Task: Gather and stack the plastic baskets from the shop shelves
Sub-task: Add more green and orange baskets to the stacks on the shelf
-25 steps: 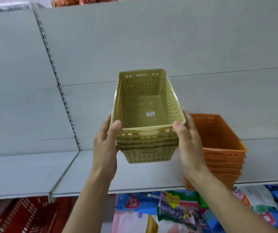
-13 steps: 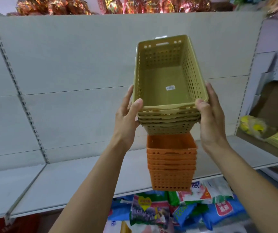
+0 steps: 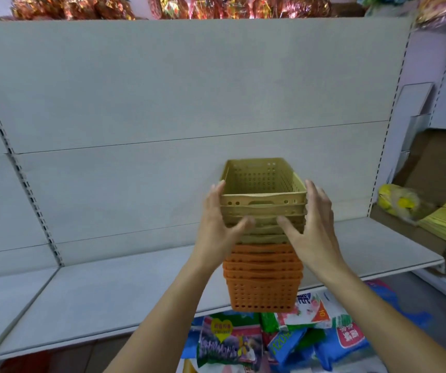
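Observation:
A stack of several tan perforated baskets (image 3: 262,181) sits nested on top of a stack of several orange baskets (image 3: 263,289), which stands near the front edge of the grey shelf (image 3: 108,292). My left hand (image 3: 216,227) cups the tan stack's left side, thumb across its front. On the tan stack's right side is my right hand (image 3: 313,227), its thumb also on the front. Both sets of fingers are spread along the rims.
Bagged goods (image 3: 243,343) lie piled below the shelf. To the right, the neighbouring shelf holds a cardboard box (image 3: 437,162) and yellow packets (image 3: 396,200). Foil-wrapped items (image 3: 189,6) line the top. The grey back panel rises behind the baskets.
The tan stack has come down from above the orange stack and now rests nested in it. My thumbs have shifted from the rim to the front of the tan baskets.

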A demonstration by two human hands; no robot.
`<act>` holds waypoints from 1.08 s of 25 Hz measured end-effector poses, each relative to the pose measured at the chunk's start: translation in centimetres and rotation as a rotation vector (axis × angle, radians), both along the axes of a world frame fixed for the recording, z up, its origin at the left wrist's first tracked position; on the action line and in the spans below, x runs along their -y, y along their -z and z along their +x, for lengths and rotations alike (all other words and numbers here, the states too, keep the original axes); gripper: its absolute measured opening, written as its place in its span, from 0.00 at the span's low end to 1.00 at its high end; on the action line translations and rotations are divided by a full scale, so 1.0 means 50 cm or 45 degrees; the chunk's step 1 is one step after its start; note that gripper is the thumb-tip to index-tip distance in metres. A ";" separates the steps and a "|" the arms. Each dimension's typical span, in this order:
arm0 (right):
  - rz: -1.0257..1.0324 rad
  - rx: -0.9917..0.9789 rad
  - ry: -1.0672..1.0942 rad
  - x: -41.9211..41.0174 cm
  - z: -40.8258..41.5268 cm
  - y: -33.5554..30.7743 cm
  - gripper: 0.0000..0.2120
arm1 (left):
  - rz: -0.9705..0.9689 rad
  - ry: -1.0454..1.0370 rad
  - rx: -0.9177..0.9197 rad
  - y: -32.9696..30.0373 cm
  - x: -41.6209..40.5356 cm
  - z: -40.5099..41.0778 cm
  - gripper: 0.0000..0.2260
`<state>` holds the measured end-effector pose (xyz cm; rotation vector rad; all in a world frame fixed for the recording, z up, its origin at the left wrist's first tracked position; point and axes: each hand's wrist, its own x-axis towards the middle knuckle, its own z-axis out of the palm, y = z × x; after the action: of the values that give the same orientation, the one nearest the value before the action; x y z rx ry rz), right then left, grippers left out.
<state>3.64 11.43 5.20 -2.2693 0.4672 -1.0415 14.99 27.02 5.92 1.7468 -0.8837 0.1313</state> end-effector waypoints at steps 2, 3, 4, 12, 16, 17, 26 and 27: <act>-0.280 -0.098 0.034 0.005 -0.006 0.008 0.45 | 0.172 -0.076 0.249 0.025 0.005 -0.005 0.49; -0.352 -0.138 0.039 0.009 -0.005 0.009 0.45 | 0.205 -0.112 0.300 0.033 0.007 -0.001 0.51; -0.377 -0.168 0.053 0.013 -0.003 0.005 0.44 | 0.215 -0.150 0.323 0.034 0.010 0.002 0.52; -0.527 -0.288 0.189 -0.027 -0.024 0.000 0.38 | 0.298 -0.262 0.261 0.039 0.009 -0.047 0.43; -0.493 -0.097 -0.034 -0.126 -0.062 0.072 0.26 | 0.283 -0.424 0.258 0.118 -0.108 -0.124 0.31; -0.456 -0.075 -0.108 -0.160 -0.067 0.099 0.25 | 0.289 -0.463 0.229 0.148 -0.146 -0.146 0.30; -0.189 -0.327 -0.725 -0.535 -0.016 0.338 0.21 | 0.312 -0.699 -0.476 0.397 -0.559 -0.220 0.23; -0.160 -0.385 -0.790 -0.596 0.001 0.361 0.21 | 0.294 -0.744 -0.556 0.418 -0.626 -0.219 0.21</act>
<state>3.70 41.23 -12.84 -2.4487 -0.1967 -0.4263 4.03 58.32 -14.97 2.1012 -0.0586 0.0255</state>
